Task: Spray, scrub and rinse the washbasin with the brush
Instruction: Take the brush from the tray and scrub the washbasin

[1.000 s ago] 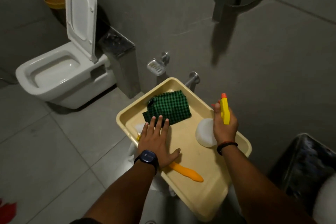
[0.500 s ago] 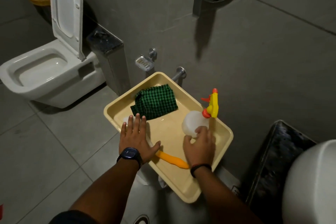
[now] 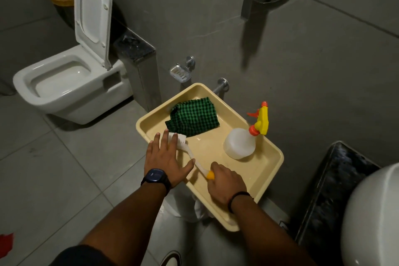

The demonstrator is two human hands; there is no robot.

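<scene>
A cream tray holds a white brush with an orange handle, a white spray bottle with a yellow and orange trigger head, and a folded green checked cloth. My right hand is closed around the brush's orange handle near the tray's front. My left hand lies flat with fingers spread on the tray's left rim, touching the brush head. The spray bottle stands free at the tray's right side. The white washbasin shows only as a curved edge at the lower right.
A white toilet with its lid raised stands at the left, beside a dark-topped ledge. A wire soap dish and a chrome tap are on the grey wall behind the tray. A dark counter lies right of the tray.
My right hand set the spray bottle down in the tray, then moved left and closed on the brush handle. My left hand stayed on the tray's left rim.
</scene>
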